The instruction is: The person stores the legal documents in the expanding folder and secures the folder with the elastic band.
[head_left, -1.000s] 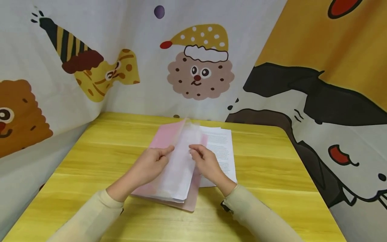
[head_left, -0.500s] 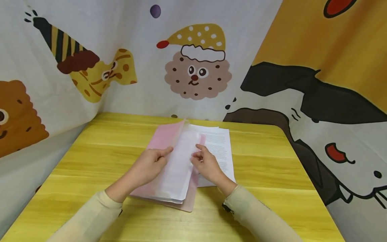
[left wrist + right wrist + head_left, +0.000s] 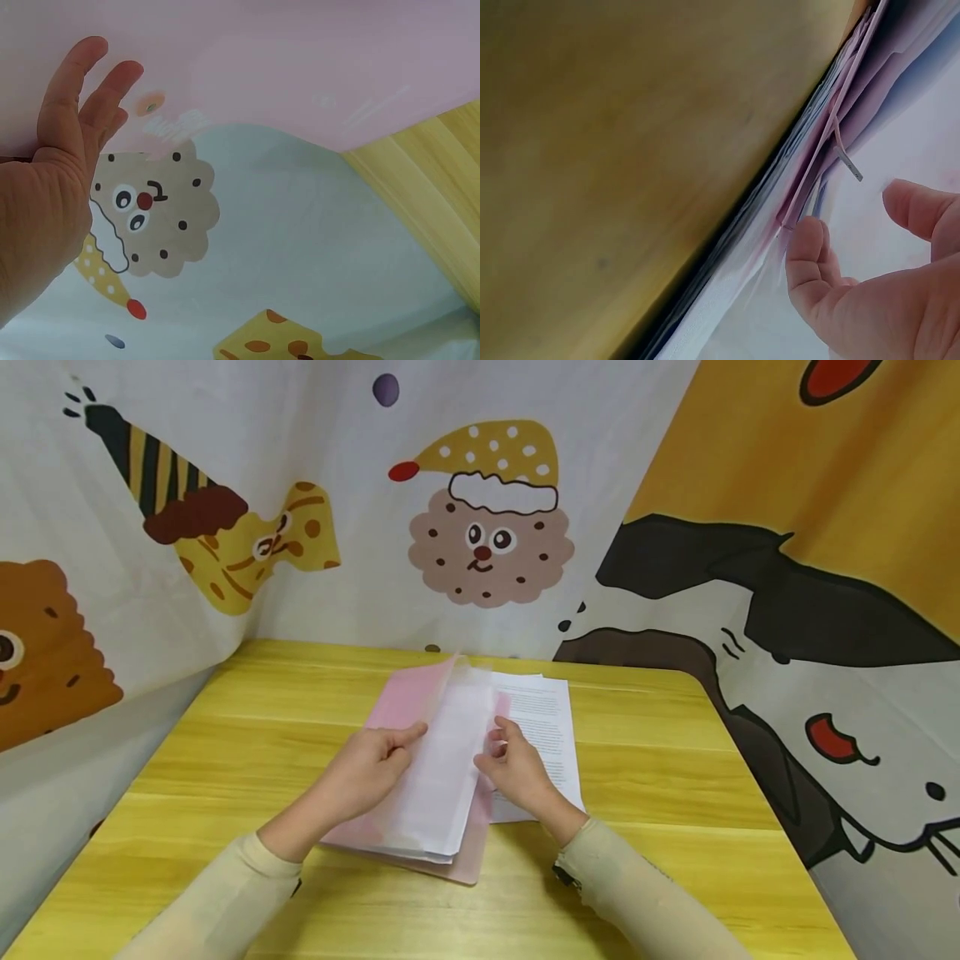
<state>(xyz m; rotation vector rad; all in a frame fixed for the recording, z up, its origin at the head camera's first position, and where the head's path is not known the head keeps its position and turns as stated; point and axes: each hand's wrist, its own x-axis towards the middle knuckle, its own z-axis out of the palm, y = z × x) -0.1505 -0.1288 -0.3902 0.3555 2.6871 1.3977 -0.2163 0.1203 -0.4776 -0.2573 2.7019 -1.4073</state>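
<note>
From the head view, I see the folder (image 3: 401,693) lying open on the table (image 3: 652,752), between the two hands. The left hand (image 3: 371,768) rests on its pink cover, fingers fairly straight. The right hand (image 3: 519,768) is half open at the folder's other side, thumb and fingers apart with nothing between them, white pages (image 3: 438,802) just beside it. Printed papers (image 3: 546,714) lie partly beneath that hand.

folder (image 3: 405,693) on table (image 3: 645,768) | papers (image 3: 553,735) right of folder | curtain (image 3: 345,602) behind table
</note>
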